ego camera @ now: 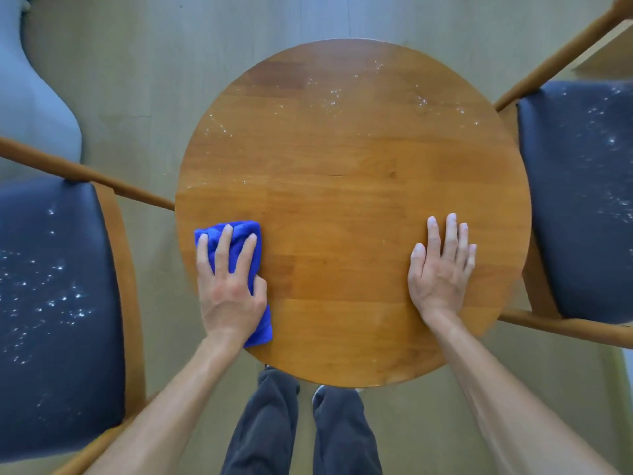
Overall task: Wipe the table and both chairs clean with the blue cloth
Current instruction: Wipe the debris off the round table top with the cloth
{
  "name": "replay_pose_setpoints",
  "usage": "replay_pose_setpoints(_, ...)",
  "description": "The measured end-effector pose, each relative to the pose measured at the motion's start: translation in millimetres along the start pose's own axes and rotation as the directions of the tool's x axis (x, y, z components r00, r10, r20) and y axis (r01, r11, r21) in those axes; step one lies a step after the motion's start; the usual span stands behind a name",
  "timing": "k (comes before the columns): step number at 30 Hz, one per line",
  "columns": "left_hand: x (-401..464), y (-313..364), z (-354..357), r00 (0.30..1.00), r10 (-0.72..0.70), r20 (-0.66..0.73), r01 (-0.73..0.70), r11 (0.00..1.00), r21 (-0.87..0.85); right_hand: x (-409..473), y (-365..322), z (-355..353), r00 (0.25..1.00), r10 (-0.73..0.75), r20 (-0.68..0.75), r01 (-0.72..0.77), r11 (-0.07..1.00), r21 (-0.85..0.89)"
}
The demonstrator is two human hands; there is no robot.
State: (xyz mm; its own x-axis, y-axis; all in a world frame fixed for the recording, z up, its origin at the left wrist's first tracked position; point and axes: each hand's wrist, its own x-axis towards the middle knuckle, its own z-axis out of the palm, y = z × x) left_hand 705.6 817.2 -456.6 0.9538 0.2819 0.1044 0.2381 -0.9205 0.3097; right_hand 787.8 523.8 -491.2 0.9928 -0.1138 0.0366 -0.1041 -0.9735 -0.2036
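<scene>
Head | left hand (230,296) grip presses blue cloth (239,234) flat on table (342,200) | right hand (442,269) released, flat

the round tabletop (352,186) stands in the middle, with 1 chair (58,303) to its left and 1 chair (579,200) to its right. the left hand (230,289) lies flat on the cloth (236,234) at the tabletop's near left edge. the right hand (442,269) rests flat on the near right part. crumbs (330,96) lie scattered across the far part and on both chair seats.
</scene>
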Motion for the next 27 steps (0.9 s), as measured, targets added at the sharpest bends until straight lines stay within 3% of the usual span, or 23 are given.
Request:
replay_pose_setpoints(3, -48, 66, 13, 0.996, 0.075, 0.04, -0.072, 0.995, -0.069, 2, 0, -2, 1.0, 0.003, 0.017, -0.004, 1.0, 0.024)
replay_pose_setpoints(7, -94, 159, 27, 0.928, 0.219, 0.3, -0.187, 0.973, -0.132, 5, 3, -8, 0.996, 0.019, 0.082, -0.03, 0.991, 0.134)
replay_pose_setpoints(9, -93, 189, 29, 0.906, 0.173, 0.386, -0.113, 0.978, -0.173, 10, 6, -17, 0.988, 0.028, 0.153, -0.067, 0.965, 0.253)
replay_pose_setpoints(11, -87, 198, 27, 0.917, 0.12, 0.381, -0.011, 0.961, -0.277, 10, 4, -32, 0.98, 0.041, 0.193, -0.113, 0.918, 0.381)
replay_pose_setpoints(13, -79, 178, 18, 0.937, 0.182, 0.298, -0.055, 0.92, -0.387, -6, -4, -51, 0.987, 0.073, 0.142, -0.128, 0.891, 0.435)
replay_pose_setpoints(15, -61, 135, 12, 0.942, 0.249, 0.225, -0.15, 0.912, -0.383, -46, -21, -66, 0.987, 0.128, 0.099, -0.158, 0.894, 0.42)
replay_pose_setpoints(17, -32, 80, 11, 0.958, 0.205, 0.202, -0.151, 0.956, -0.253, -97, -46, -69, 0.985, 0.152, 0.083, -0.172, 0.925, 0.338)
replay_pose_setpoints(20, 12, 16, 11, 0.971, 0.113, 0.211, -0.106, 0.993, -0.044, -145, -69, -45, 0.993, 0.072, 0.089, -0.082, 0.989, 0.119)
replay_pose_setpoints(25, 41, -25, 18, 0.959, 0.135, 0.249, -0.158, 0.984, 0.077, -105, -60, -18, 0.994, -0.103, 0.02, 0.104, 0.994, -0.03)
replay_pose_setpoints(27, 40, -28, 21, 0.959, 0.126, 0.254, -0.156, 0.982, 0.103, -65, -60, -15, 0.996, -0.091, -0.012, 0.09, 0.996, -0.021)
